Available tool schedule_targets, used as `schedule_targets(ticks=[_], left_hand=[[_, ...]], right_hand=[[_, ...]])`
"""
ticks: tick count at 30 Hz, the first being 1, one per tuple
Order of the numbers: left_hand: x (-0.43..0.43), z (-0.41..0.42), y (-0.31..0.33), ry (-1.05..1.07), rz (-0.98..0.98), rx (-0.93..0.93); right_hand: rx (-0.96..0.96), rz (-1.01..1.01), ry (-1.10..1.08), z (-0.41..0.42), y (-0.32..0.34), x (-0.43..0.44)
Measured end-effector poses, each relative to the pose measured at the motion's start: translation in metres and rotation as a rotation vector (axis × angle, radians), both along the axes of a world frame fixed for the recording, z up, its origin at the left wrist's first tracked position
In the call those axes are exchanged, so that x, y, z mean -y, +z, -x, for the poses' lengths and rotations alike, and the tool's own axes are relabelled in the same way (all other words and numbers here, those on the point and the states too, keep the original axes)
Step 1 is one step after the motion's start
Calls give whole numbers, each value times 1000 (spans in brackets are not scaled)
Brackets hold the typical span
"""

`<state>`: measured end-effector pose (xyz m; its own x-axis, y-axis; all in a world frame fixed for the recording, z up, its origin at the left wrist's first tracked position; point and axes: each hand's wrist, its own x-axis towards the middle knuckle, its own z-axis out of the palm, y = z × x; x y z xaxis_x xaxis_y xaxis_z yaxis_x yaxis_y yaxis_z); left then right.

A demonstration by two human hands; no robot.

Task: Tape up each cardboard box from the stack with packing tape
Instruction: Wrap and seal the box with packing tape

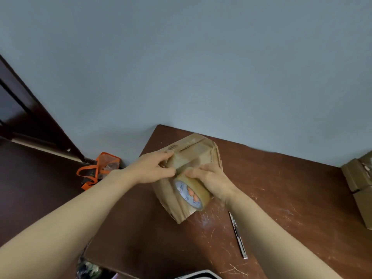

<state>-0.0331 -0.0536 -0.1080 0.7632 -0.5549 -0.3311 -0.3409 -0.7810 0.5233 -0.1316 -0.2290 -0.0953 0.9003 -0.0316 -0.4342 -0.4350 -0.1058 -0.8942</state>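
A worn brown cardboard box [193,156], glossy with tape, sits near the back-left corner of the scratched wooden table [281,188]. The left hand [150,168] clasps its top edge. The right hand [211,181] grips the round clear packing tape roll [191,193] against the box's front.

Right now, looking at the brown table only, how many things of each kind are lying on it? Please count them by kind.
Cardboard boxes: 3, one at the centre and two at the right edge, partly cut off
Tape roll: 1
Utility knife: 1
Total: 5
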Motion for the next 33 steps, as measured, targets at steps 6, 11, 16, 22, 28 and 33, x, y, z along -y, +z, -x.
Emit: schedule_targets(ticks=[6,11,16,22,28,33], left_hand=[[-18,-28,-23,334,308,-154],[-16,12,-44,742,624,-100],[8,62,-67,524,366,-13],[23,68,-85,314,39,360],[22,62,-74,215,-65,376],[26,55,-61,170,-252,398]], right_hand=[[78,-109,88,-45,14,-2],[84,9,139,-78,0,-12],[88,223,159,-96,-2,-22],[-2,226,290,-94,6,-16],[16,248,156,-79,19,-3],[-9,351,127,-37,24,24]])
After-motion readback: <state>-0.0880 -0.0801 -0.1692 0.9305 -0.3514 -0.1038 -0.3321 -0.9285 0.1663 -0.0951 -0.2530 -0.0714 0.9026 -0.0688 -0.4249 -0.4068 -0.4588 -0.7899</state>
